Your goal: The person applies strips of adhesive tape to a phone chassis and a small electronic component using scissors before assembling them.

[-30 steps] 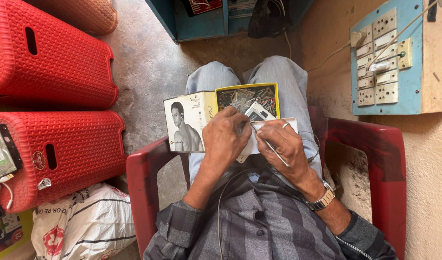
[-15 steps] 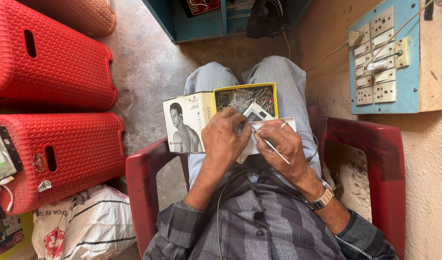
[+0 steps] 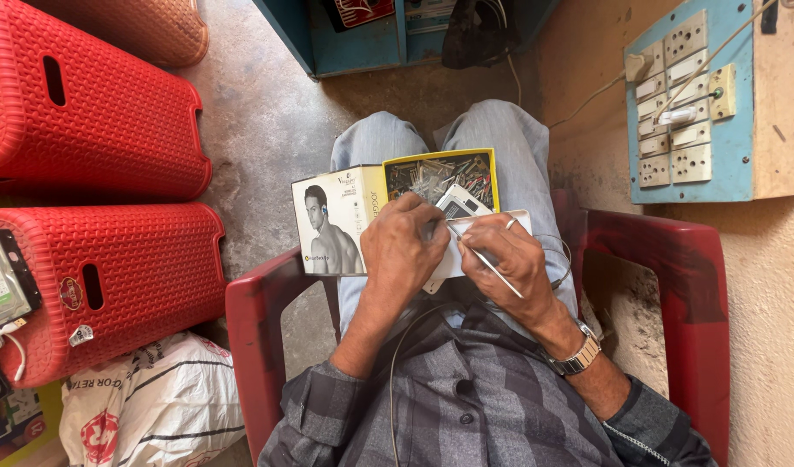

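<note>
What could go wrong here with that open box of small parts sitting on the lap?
The yellow-rimmed cardboard box of small metal parts rests unsupported on the knees, so a leg shift could tip it onto the floor. The thin metal tool in the right hand points toward the left hand, so a slip might jab its fingers or scratch the small white device.

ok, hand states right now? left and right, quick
Left hand: closed on a small white device on the lap.
Right hand: closed, pinching a thin metal tool.
</note>
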